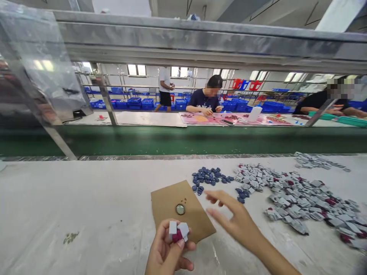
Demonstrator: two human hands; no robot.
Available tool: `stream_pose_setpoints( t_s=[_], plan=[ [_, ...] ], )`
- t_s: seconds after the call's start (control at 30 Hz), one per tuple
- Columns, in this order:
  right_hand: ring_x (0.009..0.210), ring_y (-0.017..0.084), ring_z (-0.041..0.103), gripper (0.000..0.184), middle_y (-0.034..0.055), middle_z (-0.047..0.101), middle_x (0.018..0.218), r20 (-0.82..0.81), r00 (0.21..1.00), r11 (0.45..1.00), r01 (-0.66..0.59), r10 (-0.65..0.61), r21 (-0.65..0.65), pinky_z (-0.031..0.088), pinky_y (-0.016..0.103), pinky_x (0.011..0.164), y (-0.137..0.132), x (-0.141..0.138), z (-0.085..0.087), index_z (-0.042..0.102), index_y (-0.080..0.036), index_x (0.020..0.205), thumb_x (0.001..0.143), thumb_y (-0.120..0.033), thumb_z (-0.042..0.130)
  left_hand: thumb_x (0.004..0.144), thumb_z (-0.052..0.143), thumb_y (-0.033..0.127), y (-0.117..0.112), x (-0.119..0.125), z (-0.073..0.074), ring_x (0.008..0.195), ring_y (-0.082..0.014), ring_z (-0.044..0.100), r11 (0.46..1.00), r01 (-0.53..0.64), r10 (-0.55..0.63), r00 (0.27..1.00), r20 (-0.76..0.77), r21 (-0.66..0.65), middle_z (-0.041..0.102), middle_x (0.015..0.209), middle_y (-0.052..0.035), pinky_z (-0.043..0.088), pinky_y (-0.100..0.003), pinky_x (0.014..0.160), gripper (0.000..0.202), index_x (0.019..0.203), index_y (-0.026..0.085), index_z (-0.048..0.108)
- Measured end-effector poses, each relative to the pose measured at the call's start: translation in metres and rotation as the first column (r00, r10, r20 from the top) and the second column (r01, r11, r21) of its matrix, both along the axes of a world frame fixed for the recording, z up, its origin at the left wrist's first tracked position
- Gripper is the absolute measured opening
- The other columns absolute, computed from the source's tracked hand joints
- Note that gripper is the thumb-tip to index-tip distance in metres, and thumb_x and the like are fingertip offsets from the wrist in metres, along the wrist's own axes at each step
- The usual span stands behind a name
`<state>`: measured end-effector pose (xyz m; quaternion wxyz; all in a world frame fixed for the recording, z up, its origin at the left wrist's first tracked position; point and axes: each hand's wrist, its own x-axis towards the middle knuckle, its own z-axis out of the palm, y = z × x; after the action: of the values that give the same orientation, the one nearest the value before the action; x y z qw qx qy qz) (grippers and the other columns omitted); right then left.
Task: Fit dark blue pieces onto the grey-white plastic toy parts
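A small light-grey plastic part with a dark-red middle (178, 233) sits in my left hand (168, 250), pinched between thumb and fingers. My right hand (229, 214) reaches over the right edge of the brown cardboard sheet (163, 194), fingers apart and holding nothing. Just beyond its fingertips lies a pile of small dark-blue parts (208, 175). On the cardboard, past my left hand, is a round, bottle-cap-like dish (180, 209) with a pale inside. A few tiny brown bits (184, 200) lie beside it.
Many grey and dark-red parts (298, 198) are heaped at the right. At the left lies a small cluster of tiny pieces (70, 237). A green conveyor belt (172, 141) runs behind the table under a metal frame (183, 38). Across it a person (205, 97) works at a table.
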<state>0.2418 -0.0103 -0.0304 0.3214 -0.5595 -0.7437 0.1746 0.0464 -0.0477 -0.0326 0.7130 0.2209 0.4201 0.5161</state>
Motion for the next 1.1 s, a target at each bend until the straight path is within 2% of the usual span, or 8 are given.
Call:
stream_pose_setpoints(
  t_s=[0.1,0.2,0.3,0.57,0.7,0.8,1.0,1.1],
  plan=[
    [0.088,0.024,0.055,0.043,0.0097,0.058,0.098,0.253,0.945,0.977,0.213,-0.205,-0.004,0.046,0.03,0.06,0.043,0.018,-0.023,0.048,-0.022,0.123,0.087,-0.043,0.04,0.061,0.075,0.029,-0.002,-0.013,-0.005,0.059,-0.0167,0.06,0.998,-0.003,0.006,0.999,0.051,-0.055,0.066,0.077,-0.0038,0.048,-0.023,0.035,0.047,0.101,0.02,0.053],
    [0.092,0.028,0.053,0.041,0.0106,0.058,0.093,0.35,0.922,0.982,0.187,-0.166,-0.028,0.043,0.031,0.059,0.074,0.024,-0.04,0.056,-0.02,0.116,0.084,-0.043,0.044,0.067,0.069,0.032,-0.003,-0.02,-0.01,0.052,-0.0135,0.054,0.994,0.037,-0.023,0.989,0.145,-0.1,0.062,0.075,-0.0024,0.043,-0.02,0.031,0.052,0.112,0.02,0.045],
    [0.087,0.026,0.055,0.035,0.01,0.058,0.09,0.413,0.905,0.99,0.132,-0.098,-0.054,0.041,0.029,0.06,0.084,0.026,-0.046,0.061,-0.02,0.107,0.085,-0.038,0.041,0.071,0.067,0.031,-0.006,-0.024,-0.014,0.053,-0.0116,0.05,0.995,-0.035,0.043,0.996,0.084,-0.093,0.06,0.077,-0.0031,0.04,-0.018,0.03,0.057,0.119,0.017,0.04],
    [0.068,0.021,0.056,0.022,0.0063,0.06,0.077,0.446,0.895,0.983,0.094,-0.016,-0.155,0.036,0.027,0.056,0.088,0.033,-0.045,0.058,-0.019,0.087,0.083,-0.029,0.039,0.074,0.064,0.026,-0.01,-0.026,-0.011,0.078,-0.02,0.063,0.97,-0.233,0.234,0.972,0.007,-0.074,0.066,0.103,-0.0143,0.054,-0.028,0.05,0.046,0.111,0.019,0.037],
    [0.053,0.019,0.051,0.014,0.0012,0.054,0.056,0.422,0.907,0.971,0.096,0.006,-0.221,0.032,0.027,0.05,0.089,0.039,-0.041,0.053,-0.019,0.077,0.078,-0.03,0.044,0.081,0.055,0.039,-0.009,-0.032,-0.011,0.049,-0.0122,0.06,0.978,-0.208,0.208,0.978,-0.007,-0.013,0.072,0.076,-0.0111,0.046,-0.018,0.038,0.034,0.103,0.018,0.04],
    [0.048,0.018,0.047,0.011,-0.0017,0.048,0.049,0.397,0.918,0.964,0.094,0.013,-0.248,0.029,0.027,0.048,0.085,0.042,-0.035,0.05,-0.021,0.071,0.075,-0.03,0.047,0.076,0.056,0.05,-0.009,-0.038,-0.015,0.038,-0.0082,0.051,0.987,-0.157,0.157,0.987,0.041,0.009,0.07,0.064,-0.009,0.039,-0.014,0.031,0.044,0.1,0.014,0.045],
    [0.054,0.017,0.05,0.014,-0.0015,0.05,0.061,0.281,0.959,0.964,0.097,-0.025,-0.246,0.037,0.027,0.051,0.064,0.031,-0.018,0.047,-0.022,0.086,0.081,-0.033,0.04,0.064,0.074,0.038,-0.012,-0.038,-0.023,0.051,-0.0151,0.061,0.998,-0.069,0.068,0.997,0.021,0.014,0.073,0.077,-0.0121,0.044,-0.018,0.036,0.047,0.102,0.019,0.055],
    [0.067,0.017,0.057,0.022,0.0024,0.057,0.076,0.068,0.996,0.934,-0.028,0.056,-0.357,0.045,0.028,0.057,0.047,0.01,-0.009,0.05,-0.023,0.094,0.084,-0.04,0.043,0.062,0.074,0.041,-0.014,-0.037,-0.03,0.053,-0.0125,0.059,0.988,-0.136,0.144,0.984,-0.106,0.078,0.07,0.076,-0.0079,0.044,-0.018,0.04,0.037,0.094,0.023,0.069]
  ],
)
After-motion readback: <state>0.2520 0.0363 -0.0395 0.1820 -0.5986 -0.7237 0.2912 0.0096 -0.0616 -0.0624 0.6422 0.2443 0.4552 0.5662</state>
